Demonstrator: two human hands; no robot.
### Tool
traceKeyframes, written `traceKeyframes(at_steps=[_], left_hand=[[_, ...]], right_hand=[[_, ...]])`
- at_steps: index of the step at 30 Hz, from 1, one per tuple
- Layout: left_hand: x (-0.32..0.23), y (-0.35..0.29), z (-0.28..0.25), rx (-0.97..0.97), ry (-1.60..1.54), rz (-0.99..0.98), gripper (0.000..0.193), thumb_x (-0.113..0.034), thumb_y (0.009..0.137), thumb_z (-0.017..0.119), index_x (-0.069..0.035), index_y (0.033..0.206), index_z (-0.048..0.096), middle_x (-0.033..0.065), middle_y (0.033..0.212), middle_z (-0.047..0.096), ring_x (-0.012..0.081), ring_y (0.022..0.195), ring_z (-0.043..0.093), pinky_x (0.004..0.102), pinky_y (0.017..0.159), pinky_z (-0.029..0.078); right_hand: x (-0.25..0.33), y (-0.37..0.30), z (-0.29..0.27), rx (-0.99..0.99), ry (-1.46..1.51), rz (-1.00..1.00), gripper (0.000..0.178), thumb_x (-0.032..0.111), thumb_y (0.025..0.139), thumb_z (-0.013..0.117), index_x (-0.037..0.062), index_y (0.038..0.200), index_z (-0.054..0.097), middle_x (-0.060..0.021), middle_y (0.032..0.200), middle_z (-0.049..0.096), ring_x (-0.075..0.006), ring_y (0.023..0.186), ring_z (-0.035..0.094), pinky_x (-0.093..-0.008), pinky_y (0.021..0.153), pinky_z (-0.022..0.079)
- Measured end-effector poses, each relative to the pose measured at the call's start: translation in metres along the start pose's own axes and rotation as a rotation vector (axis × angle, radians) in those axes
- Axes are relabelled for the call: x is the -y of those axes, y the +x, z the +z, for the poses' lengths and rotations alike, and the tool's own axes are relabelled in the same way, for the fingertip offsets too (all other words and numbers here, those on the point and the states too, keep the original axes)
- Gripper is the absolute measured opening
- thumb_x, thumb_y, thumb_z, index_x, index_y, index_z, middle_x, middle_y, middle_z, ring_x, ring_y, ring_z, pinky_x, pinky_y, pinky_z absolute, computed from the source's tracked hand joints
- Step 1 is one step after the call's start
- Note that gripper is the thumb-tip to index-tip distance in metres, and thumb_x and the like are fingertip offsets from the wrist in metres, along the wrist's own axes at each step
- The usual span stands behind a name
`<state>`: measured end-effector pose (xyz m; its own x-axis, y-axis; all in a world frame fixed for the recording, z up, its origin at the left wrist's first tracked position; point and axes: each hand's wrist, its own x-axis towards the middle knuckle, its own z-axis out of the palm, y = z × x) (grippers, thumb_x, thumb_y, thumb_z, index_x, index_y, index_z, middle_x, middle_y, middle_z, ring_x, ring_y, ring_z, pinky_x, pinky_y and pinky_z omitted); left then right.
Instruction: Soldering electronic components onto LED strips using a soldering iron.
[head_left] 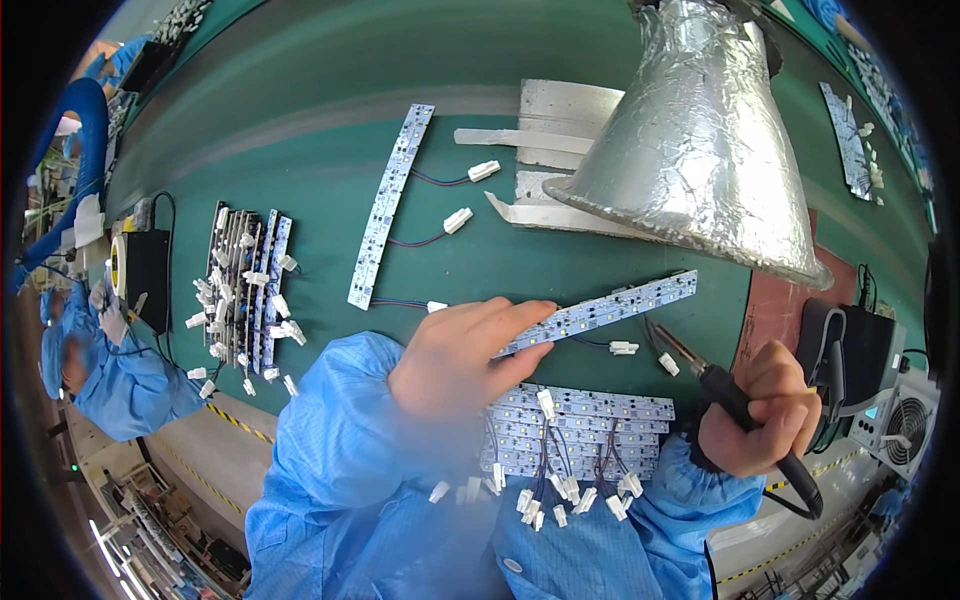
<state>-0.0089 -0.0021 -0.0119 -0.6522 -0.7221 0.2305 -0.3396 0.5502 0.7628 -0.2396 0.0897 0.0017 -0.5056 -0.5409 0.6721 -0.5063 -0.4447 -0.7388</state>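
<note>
My left hand [465, 355] pinches one end of a white LED strip board [625, 307], which slants up to the right above the bench. Wires with white plugs hang from that board. A soldering iron [725, 392] is gripped in my right hand [765, 415], its tip pointing up and left close beneath the board's right part. Below the held board lies a stack of LED boards [590, 430], with wired white connectors [570, 490] spilling over its near side. Another LED board [392, 205] lies alone farther left, three wired plugs reaching out to its right.
A foil-covered fume hood cone [700, 140] hangs at the upper right over pale metal plates [560, 110]. Bundled LED boards [245, 285] stand at left beside a black box [143, 275]. A soldering iron stand [822, 345] is at right. Another person [110, 350] works at far left.
</note>
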Motion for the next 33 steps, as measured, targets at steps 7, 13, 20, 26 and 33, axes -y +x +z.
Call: traceKeyframes(at_steps=[7, 13, 20, 26, 33], left_hand=[[-0.0022, -0.0009, -0.0003, 0.0, 0.027, -0.061, 0.037, -0.004, 0.074, 0.081, 0.002, 0.108, 0.069, 0.0133, 0.076, 0.065, 0.0254, 0.059, 0.061, 0.0337, 0.053, 0.047], [-0.0011, 0.0006, 0.0005, 0.001, 0.029, -0.047, 0.038, -0.005, 0.074, 0.082, 0.001, 0.109, 0.069, 0.0132, 0.076, 0.065, 0.0243, 0.058, 0.06, 0.0328, 0.052, 0.046], [-0.0007, -0.0003, -0.0006, 0.004, 0.026, -0.041, 0.038, -0.005, 0.073, 0.082, 0.0, 0.109, 0.069, 0.013, 0.077, 0.065, 0.0244, 0.058, 0.06, 0.0326, 0.052, 0.045], [-0.0017, 0.0001, -0.0007, 0.02, 0.043, -0.04, 0.038, -0.005, 0.073, 0.082, 0.001, 0.109, 0.069, 0.0137, 0.077, 0.065, 0.0247, 0.057, 0.059, 0.0329, 0.052, 0.045], [0.0015, -0.0007, 0.0004, 0.014, 0.029, -0.03, 0.038, -0.005, 0.075, 0.081, 0.001, 0.11, 0.069, 0.0147, 0.08, 0.067, 0.0256, 0.06, 0.062, 0.0322, 0.054, 0.048]], right_hand=[[-0.0069, 0.0036, 0.0029, 0.096, -0.039, -0.047, 0.031, 0.019, 0.097, 0.041, 0.0074, 0.068, 0.037, -0.0036, 0.05, 0.033, -0.0122, 0.043, 0.028, -0.0293, 0.043, 0.023], [-0.0105, 0.0043, 0.0, 0.136, -0.049, -0.044, 0.031, 0.02, 0.097, 0.041, 0.0071, 0.069, 0.038, -0.0039, 0.049, 0.033, -0.0124, 0.043, 0.029, -0.0294, 0.043, 0.023], [-0.0107, 0.0039, 0.001, 0.141, -0.056, -0.032, 0.031, 0.02, 0.097, 0.04, 0.0077, 0.069, 0.037, -0.0039, 0.05, 0.033, -0.0123, 0.043, 0.029, -0.0302, 0.044, 0.025], [-0.0101, 0.0026, 0.0018, 0.133, -0.066, -0.009, 0.031, 0.021, 0.097, 0.04, 0.008, 0.069, 0.037, -0.0039, 0.05, 0.033, -0.0122, 0.043, 0.029, -0.0303, 0.044, 0.025], [-0.0108, 0.0056, 0.0002, -0.057, 0.036, 0.072, 0.032, 0.021, 0.097, 0.04, 0.0099, 0.068, 0.034, -0.0037, 0.05, 0.03, -0.0128, 0.045, 0.026, -0.0302, 0.045, 0.023]])
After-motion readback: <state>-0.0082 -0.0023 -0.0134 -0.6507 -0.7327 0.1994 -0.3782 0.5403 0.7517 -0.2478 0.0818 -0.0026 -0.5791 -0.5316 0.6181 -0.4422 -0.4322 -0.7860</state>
